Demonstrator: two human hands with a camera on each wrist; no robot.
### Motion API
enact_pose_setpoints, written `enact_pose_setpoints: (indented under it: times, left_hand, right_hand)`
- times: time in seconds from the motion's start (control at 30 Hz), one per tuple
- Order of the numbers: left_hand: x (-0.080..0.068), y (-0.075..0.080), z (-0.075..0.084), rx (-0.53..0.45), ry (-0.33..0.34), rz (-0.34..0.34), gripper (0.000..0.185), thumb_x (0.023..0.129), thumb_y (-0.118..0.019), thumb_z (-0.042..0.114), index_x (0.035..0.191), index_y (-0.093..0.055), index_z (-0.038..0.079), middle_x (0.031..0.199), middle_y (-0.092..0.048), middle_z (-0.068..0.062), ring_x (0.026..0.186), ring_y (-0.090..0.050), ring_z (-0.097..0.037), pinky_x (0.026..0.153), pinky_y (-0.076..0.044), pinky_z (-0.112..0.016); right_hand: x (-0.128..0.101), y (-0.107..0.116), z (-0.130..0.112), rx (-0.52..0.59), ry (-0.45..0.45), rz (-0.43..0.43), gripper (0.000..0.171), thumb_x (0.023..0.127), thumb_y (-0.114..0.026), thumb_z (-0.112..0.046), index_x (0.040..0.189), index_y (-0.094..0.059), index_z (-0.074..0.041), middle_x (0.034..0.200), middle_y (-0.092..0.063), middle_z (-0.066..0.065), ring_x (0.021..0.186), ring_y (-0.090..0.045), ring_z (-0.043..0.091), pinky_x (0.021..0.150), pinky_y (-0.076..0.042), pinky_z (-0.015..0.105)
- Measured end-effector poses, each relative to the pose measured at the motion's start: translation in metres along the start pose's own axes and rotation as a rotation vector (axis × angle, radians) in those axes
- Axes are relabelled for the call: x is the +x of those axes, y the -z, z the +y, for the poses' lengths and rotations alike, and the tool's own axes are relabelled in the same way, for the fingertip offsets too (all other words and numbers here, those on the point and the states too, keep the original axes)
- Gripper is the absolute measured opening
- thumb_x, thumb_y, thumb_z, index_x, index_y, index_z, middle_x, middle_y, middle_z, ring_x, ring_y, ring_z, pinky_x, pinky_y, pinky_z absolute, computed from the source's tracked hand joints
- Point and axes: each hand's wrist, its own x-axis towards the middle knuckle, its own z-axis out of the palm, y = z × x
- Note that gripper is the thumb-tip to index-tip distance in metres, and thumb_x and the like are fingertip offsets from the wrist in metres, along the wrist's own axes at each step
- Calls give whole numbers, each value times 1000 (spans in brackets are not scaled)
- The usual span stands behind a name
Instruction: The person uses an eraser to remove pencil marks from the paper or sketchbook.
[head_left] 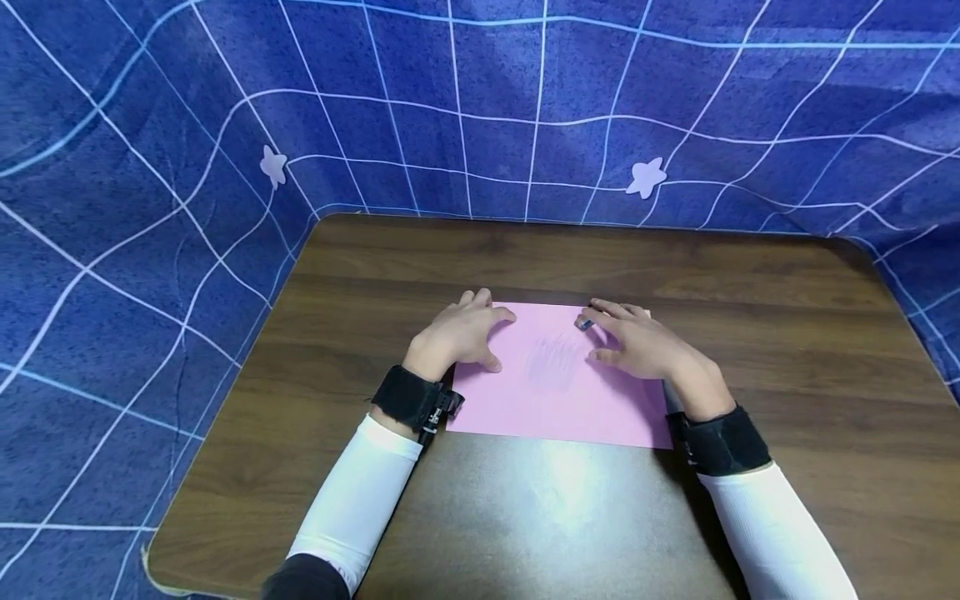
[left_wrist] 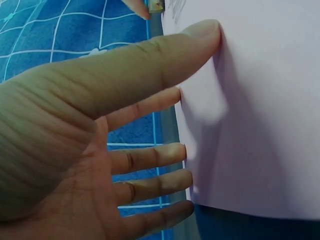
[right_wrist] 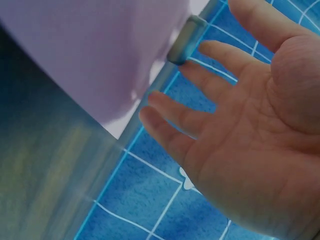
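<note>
A pink sheet of paper (head_left: 558,404) lies flat on a dark wooden table (head_left: 525,258), with faint pencil scribbles (head_left: 553,362) near its middle. My left hand (head_left: 463,335) rests on the sheet's far left corner. Its fingers (left_wrist: 150,155) are straight and spread, their tips at the paper (left_wrist: 260,125) edge, with the thumb on top. My right hand (head_left: 639,346) lies with relaxed fingers on the far right part. A small dark stub (head_left: 585,324) sits at its fingertips. In the right wrist view that stub (right_wrist: 184,40) touches a fingertip of the right hand (right_wrist: 240,125), not clearly pinched.
A blue cloth with a white grid and pale stars (head_left: 647,177) hangs behind and around the table. Bare tabletop (head_left: 787,333) lies on every side of the sheet, and the table's near left corner (head_left: 161,575) is close to my left arm.
</note>
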Motion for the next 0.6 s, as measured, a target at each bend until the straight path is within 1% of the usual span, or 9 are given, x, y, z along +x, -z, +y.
enact_pose_setpoints:
  times: [0.1, 0.17, 0.23, 0.33, 0.43, 0.6]
  left_hand:
    - [0, 1, 2, 2, 4, -8, 82, 76, -91, 39, 148, -54, 30, 148, -42, -14, 133, -39, -32, 111, -43, -50]
    - [1, 0, 3, 8, -1, -8, 83, 75, -91, 39, 149, -54, 30, 148, -42, -14, 133, -39, -32, 110, -44, -49]
    - [2, -1, 4, 12, -7, -8, 84, 75, -91, 38, 149, -53, 31, 146, -42, -14, 131, -39, -32, 109, -44, -48]
    - [3, -2, 5, 20, -11, -6, 85, 75, -92, 38, 150, -52, 31, 145, -42, -13, 129, -39, -31, 107, -45, -47]
    - [3, -3, 5, 22, -9, -2, 85, 74, -92, 37, 149, -53, 31, 144, -42, -13, 128, -39, -31, 106, -46, -47]
    - [2, -4, 6, 25, 2, 7, 85, 72, -93, 36, 148, -54, 32, 143, -43, -13, 127, -40, -31, 104, -48, -47]
  right_hand:
    - [1, -1, -1, -16, 8, 24, 61, 95, -72, -24, 150, -51, -10, 156, -44, 23, 136, -43, 54, 111, -33, 73]
    - [0, -2, 0, -26, 10, 62, 54, 93, -73, -20, 144, -58, -11, 145, -53, 22, 123, -51, 50, 104, -43, 66]
    - [0, -2, 1, -40, 22, 102, 47, 91, -74, -15, 137, -63, -10, 132, -59, 20, 112, -54, 45, 95, -47, 59]
    - [1, -3, 1, -49, 37, 137, 40, 89, -75, -10, 128, -65, -7, 118, -63, 18, 105, -56, 41, 89, -49, 56]
    - [2, -5, 1, -42, 38, 148, 37, 88, -75, -9, 123, -64, -6, 113, -64, 17, 105, -57, 41, 89, -49, 56]
    - [4, -9, 1, -28, 29, 156, 36, 87, -76, -8, 121, -64, -6, 106, -64, 16, 102, -57, 40, 86, -49, 54]
